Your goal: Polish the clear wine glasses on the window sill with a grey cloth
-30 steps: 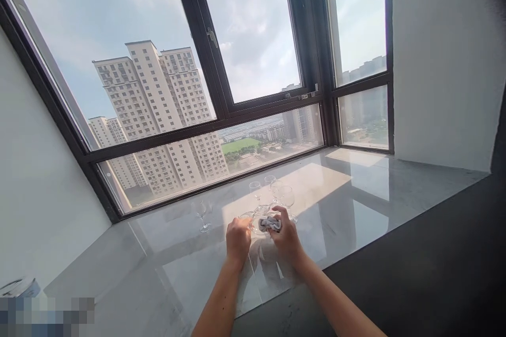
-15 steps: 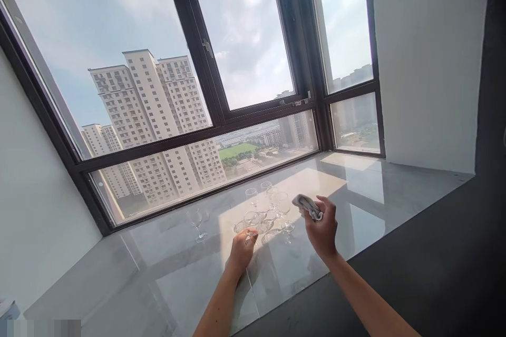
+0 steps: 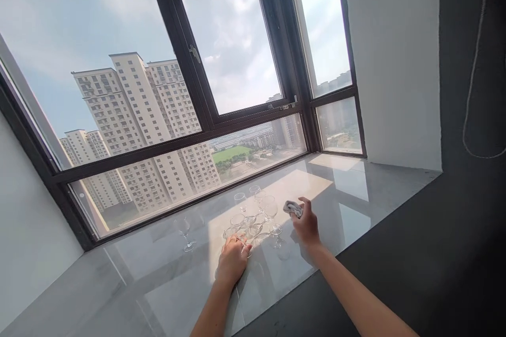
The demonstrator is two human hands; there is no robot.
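Several clear stemmed wine glasses stand close together on the tiled windowsill [image 3: 166, 284], among them one wine glass [image 3: 271, 208] at the right of the group. My left hand [image 3: 232, 260] is closed at the near-left side of the group, on a wine glass [image 3: 237, 219] whose bowl shows above my fingers; its stem is hidden by the hand. To the right of the glasses, my right hand [image 3: 307, 225] is raised over the sill and grips a crumpled grey-white cloth [image 3: 293, 208], apart from the glasses.
Another wine glass [image 3: 184, 229] stands alone to the left of the group. Dark-framed windows [image 3: 205, 134] rise behind the sill. A white wall [image 3: 395, 63] bounds the right side, and a pale cord [image 3: 469, 116] hangs farther right. The sill's front edge [image 3: 276, 301] runs diagonally.
The whole view has turned a little to the right. My left hand has rolled, so its back shows more and its fingers cover more of the glass. The cloth is still in my right hand.
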